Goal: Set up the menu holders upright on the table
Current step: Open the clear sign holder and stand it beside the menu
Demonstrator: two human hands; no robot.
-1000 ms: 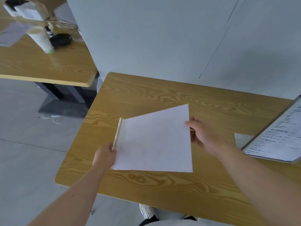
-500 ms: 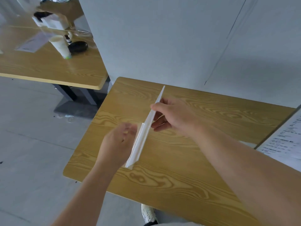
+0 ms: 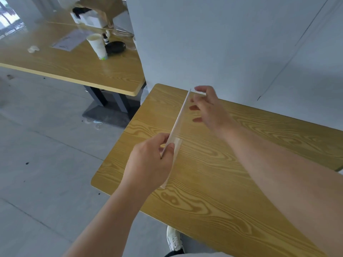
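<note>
A clear menu holder (image 3: 179,118) with a white sheet in it stands on edge above the wooden table (image 3: 213,175), seen almost edge-on as a thin white line. My left hand (image 3: 150,162) pinches its near lower end between thumb and fingers. My right hand (image 3: 207,106) hovers just right of the holder's far upper end, fingers spread and apart from it. The holder's foot is partly hidden behind my left hand.
A grey partition wall (image 3: 222,43) rises along the table's far edge. A second wooden table (image 3: 74,67) stands at upper left with a paper cup (image 3: 97,45), a black dish (image 3: 115,47), a small bottle and papers. Grey floor lies to the left; a shoe (image 3: 173,240) shows below.
The holder went from lying flat in both hands to standing on edge. My right hand has let go of its far end and opened. The view swung left, so the other menu is out of sight.
</note>
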